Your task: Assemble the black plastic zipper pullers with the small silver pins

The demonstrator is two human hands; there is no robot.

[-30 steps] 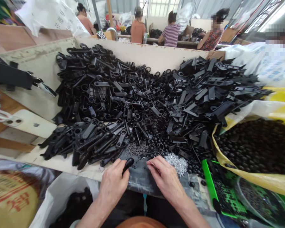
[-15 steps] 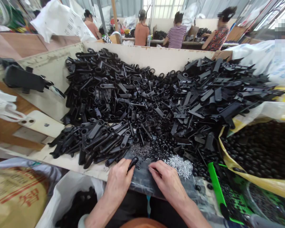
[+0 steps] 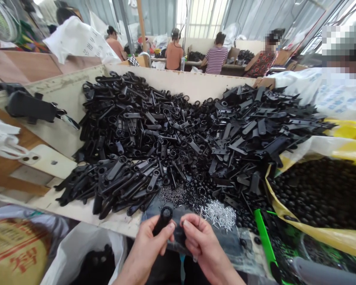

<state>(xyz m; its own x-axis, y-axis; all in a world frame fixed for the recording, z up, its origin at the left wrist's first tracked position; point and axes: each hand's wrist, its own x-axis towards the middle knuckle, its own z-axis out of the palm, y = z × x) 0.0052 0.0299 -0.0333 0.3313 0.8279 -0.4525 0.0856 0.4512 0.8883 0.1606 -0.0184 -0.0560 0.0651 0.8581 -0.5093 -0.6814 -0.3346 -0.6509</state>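
My left hand point(image 3: 150, 243) is closed around a black plastic handle-like part point(image 3: 166, 215), its round ringed end pointing up. Close by on the right, my right hand point(image 3: 201, 239) is pinched, thumb against fingertips. Something small, too small to name, seems to be between them, and a thin light piece shows by the fingers. Both hands are over the dark work mat point(image 3: 225, 243), just in front of a heap of silver pins or rivets point(image 3: 221, 215) and a heap of small grey screw-like pieces point(image 3: 172, 194).
Black plastic parts point(image 3: 130, 122) pile high across the bin, with long flat ones point(image 3: 249, 126) at right. A yellow-edged sack of black balls point(image 3: 323, 194) and a green basket point(image 3: 262, 227) stand right. A phone point(image 3: 49, 160) lies left; a white sack point(image 3: 62, 253) hangs below. Several people sit behind.
My left hand has turned the black part so its round end faces up. My right hand has come up off the mat and curled its fingers. The view has tilted slightly up.
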